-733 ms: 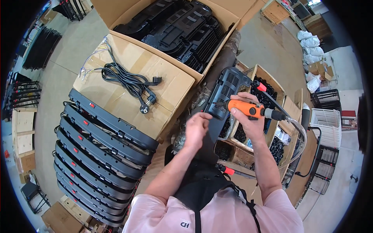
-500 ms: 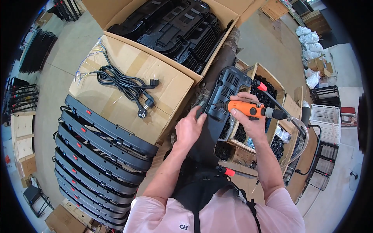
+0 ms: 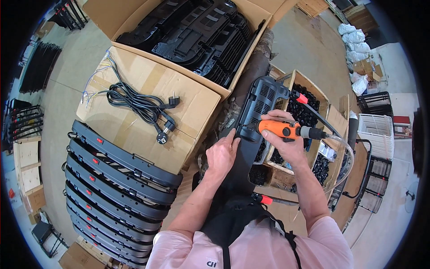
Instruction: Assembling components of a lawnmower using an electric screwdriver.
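Observation:
A long black plastic cover [image 3: 263, 99] with slotted vents lies lengthwise in front of me. My right hand [image 3: 286, 145] grips an orange air screwdriver [image 3: 278, 129], its nose pointing left at the cover just below the vents. Whether the bit touches a screw is too small to see. A clear hose [image 3: 347, 150] runs from the tool's back end. At the cover's left edge is my left hand [image 3: 221, 154], thumb and index fingertips close together against it, the other fingers curled. Any small part between those fingertips is hidden.
Wooden bins [image 3: 309, 94] of small black parts stand right of the cover. Left, a closed carton [image 3: 148, 80] bears coiled power cords [image 3: 134, 101]; an open carton [image 3: 264, 36] of black mouldings is behind. Several curved dark panels [image 3: 125, 154] with red switches are stacked at lower left.
My left thumb and index finger have come closer together at the cover's edge. The screwdriver has shifted slightly left and toward me, still in my right hand.

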Tool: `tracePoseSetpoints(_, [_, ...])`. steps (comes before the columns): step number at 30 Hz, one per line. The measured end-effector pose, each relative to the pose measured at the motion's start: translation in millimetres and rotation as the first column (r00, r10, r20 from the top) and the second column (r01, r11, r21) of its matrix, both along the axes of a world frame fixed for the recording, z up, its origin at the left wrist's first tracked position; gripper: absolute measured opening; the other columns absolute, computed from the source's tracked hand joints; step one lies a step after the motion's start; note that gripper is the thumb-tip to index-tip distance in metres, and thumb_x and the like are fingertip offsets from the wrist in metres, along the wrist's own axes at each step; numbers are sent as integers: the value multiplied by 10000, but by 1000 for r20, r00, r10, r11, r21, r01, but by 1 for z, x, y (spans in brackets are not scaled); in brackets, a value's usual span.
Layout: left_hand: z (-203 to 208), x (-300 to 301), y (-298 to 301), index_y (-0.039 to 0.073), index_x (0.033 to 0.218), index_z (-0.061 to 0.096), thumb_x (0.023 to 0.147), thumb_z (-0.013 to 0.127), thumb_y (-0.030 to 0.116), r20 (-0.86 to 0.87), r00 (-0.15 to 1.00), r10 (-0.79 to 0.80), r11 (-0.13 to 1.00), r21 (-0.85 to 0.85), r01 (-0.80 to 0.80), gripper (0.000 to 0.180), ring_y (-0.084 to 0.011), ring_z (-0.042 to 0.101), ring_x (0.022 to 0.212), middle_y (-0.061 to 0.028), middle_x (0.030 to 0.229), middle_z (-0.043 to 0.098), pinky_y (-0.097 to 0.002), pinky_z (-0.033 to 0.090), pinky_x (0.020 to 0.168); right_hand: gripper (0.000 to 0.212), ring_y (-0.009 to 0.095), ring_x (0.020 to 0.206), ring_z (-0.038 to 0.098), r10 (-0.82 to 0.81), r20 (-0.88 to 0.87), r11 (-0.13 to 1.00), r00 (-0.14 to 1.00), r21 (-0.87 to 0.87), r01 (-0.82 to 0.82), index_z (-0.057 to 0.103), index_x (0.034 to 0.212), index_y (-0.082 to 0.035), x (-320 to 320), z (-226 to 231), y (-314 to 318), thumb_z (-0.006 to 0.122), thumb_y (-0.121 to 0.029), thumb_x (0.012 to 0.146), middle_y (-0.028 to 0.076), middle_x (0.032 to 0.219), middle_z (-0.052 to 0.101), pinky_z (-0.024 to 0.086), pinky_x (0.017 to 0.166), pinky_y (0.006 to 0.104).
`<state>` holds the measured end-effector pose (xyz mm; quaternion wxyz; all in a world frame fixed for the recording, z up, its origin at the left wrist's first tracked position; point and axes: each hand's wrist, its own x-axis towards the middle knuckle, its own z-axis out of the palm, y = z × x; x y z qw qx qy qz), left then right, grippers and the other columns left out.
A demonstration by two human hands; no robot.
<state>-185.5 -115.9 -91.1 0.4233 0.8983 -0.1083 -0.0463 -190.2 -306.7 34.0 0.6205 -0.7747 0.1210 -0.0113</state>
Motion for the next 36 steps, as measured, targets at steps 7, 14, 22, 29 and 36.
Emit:
tracePoseSetpoints(7, [-1,-2,2,105,1253,749,964,734,283,-3,1000,-17,1000,12,17,340,-321,735,748,-132,876,756,-431,582,644,479,169,1166,659,42,-27,998,999,-49,-43,607,1303,-44,8,-3,13,822,-58,875,80,1224,697,538,1035,322])
tracePoseSetpoints(14, [-3,-5,8,48,1225,717,1014,671,298,-285,957,47,963,-243,-120,331,-253,719,802,-106,909,744,-375,570,705,453,167,1142,675,86,-94,984,992,-149,-100,626,1286,-55,17,-2,24,804,-38,869,90,1247,713,546,1011,326])
tracePoseSetpoints(22, [25,-56,17,51,1202,605,1114,506,239,-770,258,-584,249,-472,-846,230,-142,609,751,-28,957,637,-289,486,611,353,136,1061,683,155,-35,973,987,-169,-159,678,1193,-64,16,-10,21,811,-86,866,54,1156,724,551,954,303])
tracePoseSetpoints(29, [6,-85,5,66,1204,600,1135,489,265,-722,342,-601,310,-605,-733,239,-104,567,701,-16,914,643,-241,435,574,392,153,1060,681,201,13,965,980,-177,-195,660,1208,-43,13,-23,12,824,-83,854,58,1151,712,543,964,315])
tracePoseSetpoints(36, [15,-96,1,62,1191,619,1119,535,293,-736,356,-576,318,-603,-732,256,-109,537,672,-28,876,657,-259,411,559,484,181,1154,673,67,157,998,985,-1,-68,608,1300,-33,-14,2,16,822,-71,868,96,1187,724,536,1028,341])
